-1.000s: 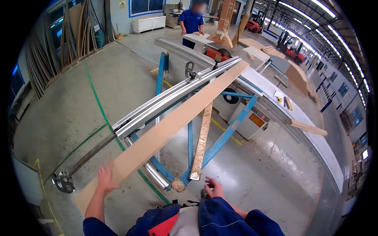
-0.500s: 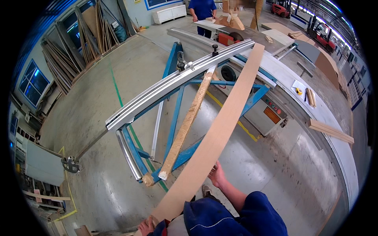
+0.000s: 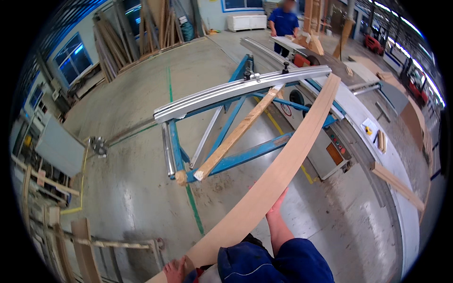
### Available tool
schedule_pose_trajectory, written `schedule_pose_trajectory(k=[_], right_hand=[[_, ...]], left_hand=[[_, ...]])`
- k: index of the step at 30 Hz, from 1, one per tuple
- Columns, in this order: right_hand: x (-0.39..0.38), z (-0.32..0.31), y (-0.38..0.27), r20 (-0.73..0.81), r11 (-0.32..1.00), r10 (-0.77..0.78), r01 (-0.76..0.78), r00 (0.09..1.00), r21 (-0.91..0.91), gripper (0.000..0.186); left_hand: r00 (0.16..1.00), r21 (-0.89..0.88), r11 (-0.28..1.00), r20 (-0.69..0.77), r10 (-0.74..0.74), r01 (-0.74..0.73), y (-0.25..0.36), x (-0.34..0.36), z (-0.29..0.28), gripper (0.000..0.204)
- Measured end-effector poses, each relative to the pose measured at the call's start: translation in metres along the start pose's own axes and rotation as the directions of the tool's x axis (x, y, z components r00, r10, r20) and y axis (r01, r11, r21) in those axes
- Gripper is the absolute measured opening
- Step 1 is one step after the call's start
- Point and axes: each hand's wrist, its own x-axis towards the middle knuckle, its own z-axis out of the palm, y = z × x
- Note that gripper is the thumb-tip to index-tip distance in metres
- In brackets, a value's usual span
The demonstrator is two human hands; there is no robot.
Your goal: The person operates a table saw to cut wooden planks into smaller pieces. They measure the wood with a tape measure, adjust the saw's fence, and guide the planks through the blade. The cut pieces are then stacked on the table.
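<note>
Because the long board (image 3: pixel 278 174) reaches well beyond one arm's span, it seems, the person bears it at two places. Nearest, at the lower edge of the view, the left grip (image 3: pixel 174 270) lies closed over the board close to its near end, its fingers curled at the edge, probably to steady that end against the body. A little farther along, the right grip (image 3: pixel 277 206) meets the board's right edge from below, apparently to take weight; its fingers are hidden beneath the wood, so I cannot tell how tightly they close.

The board slants up and away to the right, passing over a blue frame (image 3: pixel 257 155). Along that frame's far side runs a silver rail (image 3: pixel 226 96), and a brown-wrapped bar (image 3: pixel 240 134) lies across it, perhaps as a brace or cover. The board's far end overlaps the edge of a white desk (image 3: pixel 353 107); whether it rests there or hangs just above, I cannot tell.

On the desk, a yellow tape measure (image 3: pixel 368 130) sits beside short wooden strips (image 3: pixel 381 141), seemingly kept within reach. Beyond the machine, a person in blue (image 3: pixel 284 22) stands at a pale panel, and farther off to the right stands a red forklift (image 3: pixel 373 45).
</note>
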Motion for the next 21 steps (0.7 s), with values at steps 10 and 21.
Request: schedule_pose_trajectory(k=[10,21], right_hand=[[-0.131,0.056,-0.006,-0.125,0.998,0.041,-0.046,0.991,-0.039,0.087],[-0.252,0.028,-0.005,-0.120,0.799,0.481,-0.490,0.869,-0.349,0.087]], left_hand=[[0.979,0.305,0.944,-0.118,0.168,-0.125,-0.003,-0.196,-0.069,0.083],[0.996,-0.130,0.988,-0.042,0.076,-0.081,0.186,-0.252,-0.069,0.107]])
